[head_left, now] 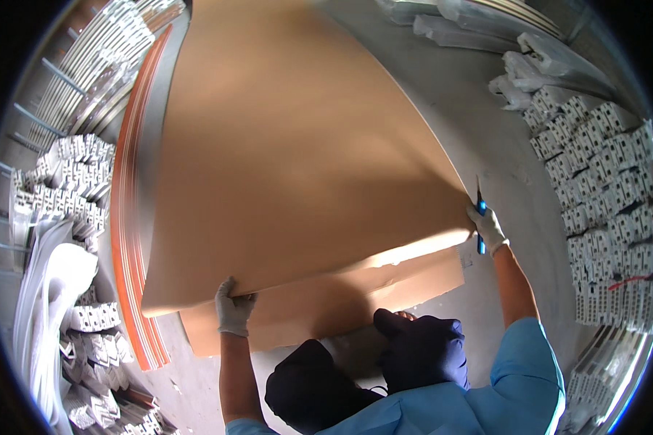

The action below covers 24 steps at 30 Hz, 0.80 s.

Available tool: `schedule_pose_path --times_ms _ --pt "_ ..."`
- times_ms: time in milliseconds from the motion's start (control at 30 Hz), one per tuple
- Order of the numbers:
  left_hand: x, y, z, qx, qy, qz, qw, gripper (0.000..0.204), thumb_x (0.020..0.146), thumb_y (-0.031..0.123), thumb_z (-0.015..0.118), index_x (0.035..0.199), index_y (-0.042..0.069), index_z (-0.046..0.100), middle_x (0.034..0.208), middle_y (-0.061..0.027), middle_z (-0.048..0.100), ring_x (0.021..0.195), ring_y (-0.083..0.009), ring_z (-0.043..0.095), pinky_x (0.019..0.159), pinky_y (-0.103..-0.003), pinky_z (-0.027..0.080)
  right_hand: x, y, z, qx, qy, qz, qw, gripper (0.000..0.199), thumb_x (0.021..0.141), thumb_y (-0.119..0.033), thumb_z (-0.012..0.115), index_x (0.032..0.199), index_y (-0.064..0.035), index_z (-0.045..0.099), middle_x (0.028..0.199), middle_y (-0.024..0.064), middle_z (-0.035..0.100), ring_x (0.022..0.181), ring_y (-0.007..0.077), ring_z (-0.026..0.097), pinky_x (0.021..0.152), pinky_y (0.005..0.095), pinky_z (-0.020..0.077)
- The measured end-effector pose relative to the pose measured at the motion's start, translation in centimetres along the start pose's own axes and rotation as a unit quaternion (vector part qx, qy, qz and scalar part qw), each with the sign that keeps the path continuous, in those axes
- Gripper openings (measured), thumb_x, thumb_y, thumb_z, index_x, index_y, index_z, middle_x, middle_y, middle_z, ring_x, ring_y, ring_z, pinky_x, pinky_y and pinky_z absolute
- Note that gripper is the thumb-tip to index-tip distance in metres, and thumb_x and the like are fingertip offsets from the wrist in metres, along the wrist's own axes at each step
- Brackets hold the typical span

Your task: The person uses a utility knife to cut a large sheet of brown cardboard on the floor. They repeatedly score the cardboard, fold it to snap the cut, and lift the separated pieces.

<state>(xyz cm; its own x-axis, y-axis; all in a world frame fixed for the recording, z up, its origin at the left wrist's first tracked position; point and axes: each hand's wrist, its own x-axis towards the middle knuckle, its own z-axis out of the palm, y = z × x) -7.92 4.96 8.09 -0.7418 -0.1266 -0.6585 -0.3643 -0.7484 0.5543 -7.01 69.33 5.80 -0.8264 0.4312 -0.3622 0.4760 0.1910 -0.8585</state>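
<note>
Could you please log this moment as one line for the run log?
left hand: grips edge of brown paper sheet | right hand: holds blue knife at sheet's right edge | floor: concrete | white profiles: stacked right

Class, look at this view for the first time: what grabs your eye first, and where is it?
A huge brown paper sheet fills the middle, curling over a second sheet on the floor. The left hand grips its near edge; the right hand holds a blue knife at its right edge. White profiles are stacked at right.

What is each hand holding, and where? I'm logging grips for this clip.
The left hand grips the brown paper sheet at its near edge. The right hand holds a blue knife at the sheet's right corner.
</note>
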Motion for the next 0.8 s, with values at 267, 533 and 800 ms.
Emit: schedule_pose_path --times_ms 267,533,800 --pt "-0.7 -4.0 -6.9 -0.108 0.073 -0.011 0.991 0.045 0.079 0.047 0.074 0.109 0.016 0.059 0.112 -0.0057 0.059 0.106 -0.0226 0.053 0.088 -0.048 0.044 -1.9 4.0 -0.1 -0.021 -0.155 0.041 0.987 0.033 0.092 -0.036 0.063 0.095 -0.0026 0.064 0.075 0.0005 0.061 0.058 0.0105 0.054 0.055 0.0276 0.0468" --pt "2.4 -8.4 -16.8 0.046 0.194 0.028 0.980 0.026 0.086 0.021 0.070 0.108 0.007 0.064 0.100 -0.0091 0.067 0.089 -0.0295 0.066 0.069 -0.048 0.058 -1.6 7.5 2.3 -0.192 -0.025 -0.027 0.981 0.042 0.088 -0.034 0.065 0.114 -0.0004 0.063 0.089 0.0017 0.064 0.072 0.0098 0.054 0.067 0.0293 0.0478" --pt "1.6 -9.8 -16.7 0.051 0.297 -0.018 0.953 0.045 0.087 0.020 0.071 0.122 0.000 0.053 0.112 -0.0161 0.062 0.098 -0.0333 0.065 0.073 -0.054 0.058 -0.5 11.1 2.1 -0.179 -0.046 0.024 0.983 0.035 0.090 -0.031 0.067 0.101 0.0025 0.062 0.086 0.0008 0.060 0.069 0.0113 0.052 0.063 0.0283 0.0469"
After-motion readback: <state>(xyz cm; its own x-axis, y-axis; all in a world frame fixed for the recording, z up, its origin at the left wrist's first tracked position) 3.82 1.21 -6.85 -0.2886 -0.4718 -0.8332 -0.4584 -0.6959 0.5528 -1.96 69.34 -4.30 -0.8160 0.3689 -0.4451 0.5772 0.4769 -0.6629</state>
